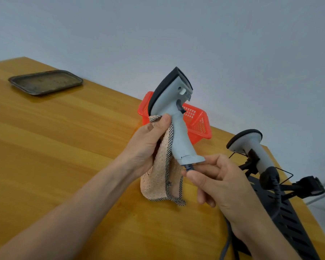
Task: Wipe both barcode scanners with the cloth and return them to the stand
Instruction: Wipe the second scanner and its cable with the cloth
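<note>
A grey barcode scanner (174, 109) with a black top is held upright in mid-air above the table. My left hand (148, 145) grips a pink cloth (163, 177) with a checked border and presses it against the scanner's handle, thumb on top. My right hand (219, 182) pinches the black cable end at the base of that handle. A second grey scanner (251, 145) sits head-up in the black stand (281, 207) at the right, its coiled cable hanging beside it.
A red plastic basket (197, 124) stands behind the held scanner against the wall. A dark metal tray (45, 82) lies at the far left of the wooden table (64, 147). An empty black holder arm (311, 186) sticks out from the stand near the table's right edge.
</note>
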